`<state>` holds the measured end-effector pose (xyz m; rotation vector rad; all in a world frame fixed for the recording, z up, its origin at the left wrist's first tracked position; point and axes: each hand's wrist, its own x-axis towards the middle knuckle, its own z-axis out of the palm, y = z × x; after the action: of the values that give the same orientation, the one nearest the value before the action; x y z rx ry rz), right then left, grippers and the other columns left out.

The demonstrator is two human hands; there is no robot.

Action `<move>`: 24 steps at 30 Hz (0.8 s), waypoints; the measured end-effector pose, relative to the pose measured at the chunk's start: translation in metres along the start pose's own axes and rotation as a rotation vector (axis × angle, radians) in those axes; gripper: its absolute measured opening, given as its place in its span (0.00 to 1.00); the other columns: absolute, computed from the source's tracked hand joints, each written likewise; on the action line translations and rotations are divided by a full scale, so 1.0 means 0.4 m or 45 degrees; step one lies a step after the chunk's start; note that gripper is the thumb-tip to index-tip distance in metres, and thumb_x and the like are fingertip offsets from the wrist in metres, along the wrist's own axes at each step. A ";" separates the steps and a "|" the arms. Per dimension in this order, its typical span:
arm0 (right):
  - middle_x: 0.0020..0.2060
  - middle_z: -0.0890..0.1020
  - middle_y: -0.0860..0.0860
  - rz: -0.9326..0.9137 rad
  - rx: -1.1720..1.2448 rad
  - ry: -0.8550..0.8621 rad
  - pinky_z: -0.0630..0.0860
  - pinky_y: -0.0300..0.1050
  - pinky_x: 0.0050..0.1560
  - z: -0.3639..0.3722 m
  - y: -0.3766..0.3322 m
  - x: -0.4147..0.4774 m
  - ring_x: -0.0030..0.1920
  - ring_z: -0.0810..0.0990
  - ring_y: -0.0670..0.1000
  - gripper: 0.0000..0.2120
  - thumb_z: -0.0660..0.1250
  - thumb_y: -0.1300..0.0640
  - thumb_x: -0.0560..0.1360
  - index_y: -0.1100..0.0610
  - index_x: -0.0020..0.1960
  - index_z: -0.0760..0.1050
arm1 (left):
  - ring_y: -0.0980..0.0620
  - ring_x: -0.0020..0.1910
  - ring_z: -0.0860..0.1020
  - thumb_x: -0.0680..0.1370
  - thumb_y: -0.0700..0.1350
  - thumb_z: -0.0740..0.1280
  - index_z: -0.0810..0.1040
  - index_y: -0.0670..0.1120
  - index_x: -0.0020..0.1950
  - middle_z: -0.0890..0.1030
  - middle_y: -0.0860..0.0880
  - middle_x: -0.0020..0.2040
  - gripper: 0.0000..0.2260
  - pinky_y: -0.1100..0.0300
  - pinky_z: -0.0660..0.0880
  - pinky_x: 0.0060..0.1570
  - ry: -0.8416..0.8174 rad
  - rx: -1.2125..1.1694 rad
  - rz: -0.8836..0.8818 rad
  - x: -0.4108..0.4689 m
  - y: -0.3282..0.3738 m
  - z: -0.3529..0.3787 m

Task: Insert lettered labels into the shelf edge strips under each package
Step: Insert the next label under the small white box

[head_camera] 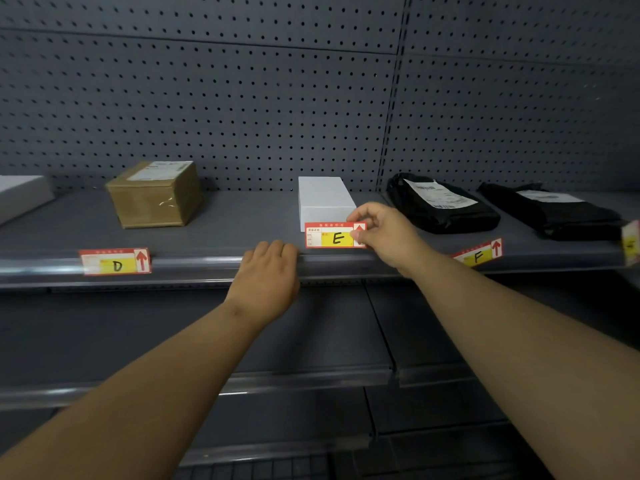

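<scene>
At 12 o'clock of the right hand's wrist, right hand (382, 233) pinches the E label (334, 235) by its right end, thumb and forefinger closed on the arrow corner. Grip state: narrow, holding the label. Label long axis runs 9-to-3, parallel to the shelf edge strip (207, 262), face toward camera, roughly upright. It sits above the strip, not yet seated; bottom edge looks just above the channel, straight at 6 o'clock from the label. White box (325, 199) stands directly behind at 12 o'clock, so position along the shelf looks right.

Left hand (268, 271) rests on the strip at 8 o'clock of the label, fingers curled over the lip; whether it presses or just steadies, cannot tell. It holds nothing visible.

Neighbours: D label (116, 261) already in the strip at 9 o'clock under the brown box (156, 194); F label (479, 254) at 3 o'clock, tilted, under a black bag (441, 204).

Judgement: next move is a short drop toward 6 o'clock, keeping the label level; right hand does it, left hand near enough to press the free end in.
</scene>
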<state>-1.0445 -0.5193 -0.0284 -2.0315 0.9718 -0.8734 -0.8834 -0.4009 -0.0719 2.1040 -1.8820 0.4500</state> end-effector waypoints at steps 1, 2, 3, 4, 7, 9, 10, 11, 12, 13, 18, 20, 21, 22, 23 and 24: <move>0.33 0.74 0.53 -0.004 -0.008 -0.011 0.70 0.44 0.41 0.003 0.001 -0.001 0.33 0.73 0.48 0.11 0.66 0.68 0.74 0.52 0.42 0.74 | 0.42 0.54 0.71 0.77 0.41 0.59 0.70 0.41 0.59 0.74 0.41 0.56 0.11 0.51 0.66 0.56 -0.019 0.000 -0.009 0.002 0.000 -0.001; 0.32 0.74 0.51 -0.013 -0.018 -0.020 0.71 0.44 0.42 0.006 0.001 -0.001 0.33 0.73 0.47 0.10 0.66 0.68 0.74 0.53 0.44 0.74 | 0.42 0.55 0.70 0.77 0.42 0.58 0.70 0.42 0.60 0.73 0.42 0.56 0.12 0.52 0.65 0.57 -0.035 0.000 -0.011 0.005 -0.001 -0.001; 0.32 0.74 0.50 -0.021 -0.035 -0.022 0.71 0.44 0.42 0.009 0.001 0.000 0.34 0.74 0.47 0.10 0.66 0.68 0.74 0.53 0.45 0.74 | 0.42 0.56 0.70 0.77 0.43 0.59 0.69 0.42 0.60 0.73 0.42 0.57 0.13 0.52 0.65 0.57 -0.048 0.005 -0.008 0.009 -0.002 -0.003; 0.32 0.74 0.49 -0.026 -0.055 -0.025 0.71 0.44 0.42 0.011 -0.001 0.000 0.34 0.74 0.47 0.09 0.66 0.67 0.74 0.53 0.45 0.74 | 0.42 0.56 0.69 0.77 0.43 0.59 0.69 0.42 0.61 0.73 0.42 0.58 0.13 0.52 0.65 0.57 -0.059 0.016 -0.005 0.012 -0.002 -0.005; 0.32 0.74 0.46 -0.043 -0.121 -0.018 0.70 0.39 0.37 0.017 -0.007 0.000 0.34 0.74 0.44 0.08 0.66 0.67 0.74 0.55 0.49 0.76 | 0.42 0.57 0.69 0.78 0.44 0.59 0.69 0.42 0.61 0.73 0.42 0.58 0.13 0.52 0.64 0.56 -0.083 0.046 -0.011 0.019 -0.001 -0.012; 0.31 0.74 0.45 -0.060 -0.160 -0.010 0.69 0.37 0.35 0.021 -0.009 0.001 0.33 0.73 0.43 0.08 0.66 0.66 0.74 0.57 0.50 0.77 | 0.43 0.57 0.69 0.78 0.45 0.58 0.69 0.43 0.61 0.73 0.43 0.58 0.13 0.53 0.64 0.57 -0.092 0.046 -0.016 0.020 -0.001 -0.013; 0.31 0.73 0.45 -0.070 -0.177 -0.010 0.68 0.37 0.34 0.022 -0.009 0.000 0.33 0.73 0.43 0.08 0.66 0.67 0.74 0.57 0.50 0.77 | 0.43 0.57 0.69 0.78 0.45 0.58 0.69 0.43 0.61 0.73 0.43 0.58 0.13 0.53 0.64 0.57 -0.088 0.030 -0.019 0.020 0.000 -0.012; 0.31 0.72 0.44 -0.077 -0.199 -0.009 0.68 0.37 0.33 0.023 -0.008 0.002 0.33 0.72 0.43 0.08 0.66 0.67 0.74 0.56 0.50 0.77 | 0.43 0.57 0.69 0.78 0.44 0.58 0.69 0.43 0.61 0.73 0.43 0.58 0.13 0.53 0.65 0.58 -0.081 0.012 -0.022 0.019 0.001 -0.011; 0.32 0.72 0.43 -0.089 -0.230 -0.005 0.67 0.36 0.33 0.024 -0.008 0.003 0.33 0.72 0.43 0.08 0.66 0.66 0.74 0.56 0.50 0.77 | 0.43 0.57 0.69 0.78 0.44 0.58 0.69 0.43 0.61 0.73 0.43 0.58 0.13 0.52 0.65 0.58 -0.073 -0.003 -0.023 0.017 0.002 -0.010; 0.32 0.71 0.43 -0.104 -0.266 0.001 0.67 0.36 0.33 0.025 -0.007 0.004 0.33 0.71 0.43 0.08 0.66 0.66 0.74 0.56 0.50 0.77 | 0.43 0.57 0.70 0.78 0.44 0.58 0.69 0.43 0.61 0.73 0.43 0.58 0.13 0.52 0.65 0.58 -0.064 -0.015 -0.021 0.017 0.003 -0.011; 0.40 0.76 0.50 -0.138 -0.416 0.020 0.70 0.39 0.36 0.039 -0.001 0.001 0.40 0.74 0.50 0.06 0.68 0.64 0.73 0.57 0.49 0.78 | 0.43 0.57 0.70 0.78 0.45 0.59 0.68 0.43 0.62 0.73 0.43 0.59 0.13 0.52 0.65 0.58 -0.052 -0.050 -0.004 0.011 0.000 -0.014; 0.39 0.76 0.49 -0.120 -0.456 0.040 0.70 0.41 0.39 0.042 0.008 -0.002 0.40 0.74 0.49 0.05 0.68 0.63 0.73 0.57 0.48 0.78 | 0.44 0.57 0.70 0.78 0.45 0.59 0.67 0.44 0.62 0.73 0.44 0.59 0.14 0.52 0.66 0.59 -0.054 -0.062 -0.007 0.009 -0.003 -0.013; 0.38 0.75 0.47 -0.122 -0.466 0.059 0.68 0.41 0.38 0.043 0.011 -0.003 0.39 0.73 0.48 0.04 0.69 0.62 0.72 0.58 0.47 0.78 | 0.44 0.57 0.70 0.78 0.45 0.59 0.67 0.44 0.62 0.73 0.44 0.59 0.14 0.53 0.66 0.59 -0.053 -0.066 -0.007 0.010 -0.003 -0.012; 0.37 0.73 0.46 -0.132 -0.476 0.078 0.67 0.40 0.37 0.044 0.013 -0.005 0.37 0.71 0.46 0.04 0.70 0.62 0.72 0.58 0.46 0.78 | 0.44 0.57 0.70 0.78 0.45 0.59 0.67 0.44 0.62 0.73 0.44 0.59 0.14 0.53 0.65 0.59 -0.052 -0.072 -0.006 0.011 -0.003 -0.011; 0.38 0.72 0.46 -0.141 -0.486 0.098 0.66 0.39 0.37 0.045 0.014 -0.005 0.36 0.70 0.45 0.04 0.71 0.62 0.71 0.59 0.46 0.78 | 0.44 0.57 0.70 0.78 0.45 0.59 0.67 0.44 0.63 0.73 0.44 0.59 0.14 0.53 0.65 0.59 -0.051 -0.081 -0.004 0.012 -0.003 -0.010; 0.39 0.72 0.47 -0.149 -0.498 0.113 0.66 0.39 0.38 0.047 0.015 -0.006 0.36 0.70 0.45 0.05 0.71 0.61 0.71 0.60 0.45 0.78 | 0.44 0.57 0.70 0.78 0.45 0.59 0.67 0.44 0.63 0.73 0.44 0.59 0.14 0.53 0.65 0.59 -0.050 -0.091 -0.002 0.013 -0.003 -0.009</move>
<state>-1.0327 -0.5144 -0.0436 -2.4166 1.1534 -0.8944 -0.8819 -0.4038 -0.0663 2.0826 -1.8894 0.3382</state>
